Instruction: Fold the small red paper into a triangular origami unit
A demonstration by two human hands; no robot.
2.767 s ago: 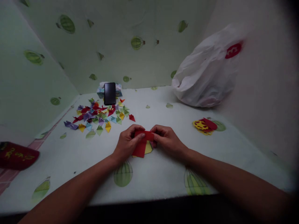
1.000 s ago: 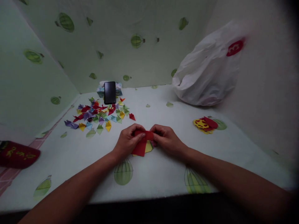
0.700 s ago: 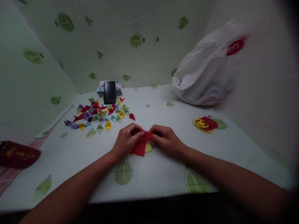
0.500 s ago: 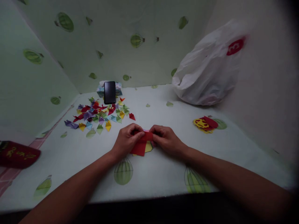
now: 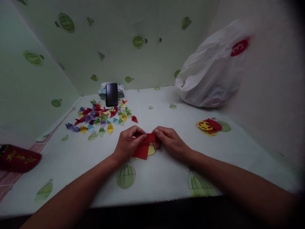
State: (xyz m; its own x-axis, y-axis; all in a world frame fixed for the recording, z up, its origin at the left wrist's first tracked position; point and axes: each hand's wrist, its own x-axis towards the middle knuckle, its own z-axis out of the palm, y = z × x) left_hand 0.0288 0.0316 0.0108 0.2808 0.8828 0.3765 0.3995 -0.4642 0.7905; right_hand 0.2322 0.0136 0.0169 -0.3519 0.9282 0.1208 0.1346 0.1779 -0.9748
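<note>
A piece of red paper [image 5: 150,138], folded into a strip, is raised in front of me between my two hands. My left hand [image 5: 130,142] pinches its left part, thumb on the near face. At the paper's upper right corner, my right hand [image 5: 169,140] is closed with thumb and fingertips on the edge. Below lies a small stack of coloured paper, with a red sheet [image 5: 141,151] on top and a yellow sheet [image 5: 152,149] fanned out beside it. The hands partly cover the stack.
Many small folded paper pieces [image 5: 102,116] are spread at the left back. Behind them a phone [image 5: 111,94] leans on a tissue box [image 5: 121,90]. A white plastic bag [image 5: 209,73] stands at the right back, near yellow and red cut-outs [image 5: 207,126]. A red object [image 5: 20,158] is at left.
My right thumb has moved up from the red strip's front face to its upper right corner. The left hand stays nearly still.
</note>
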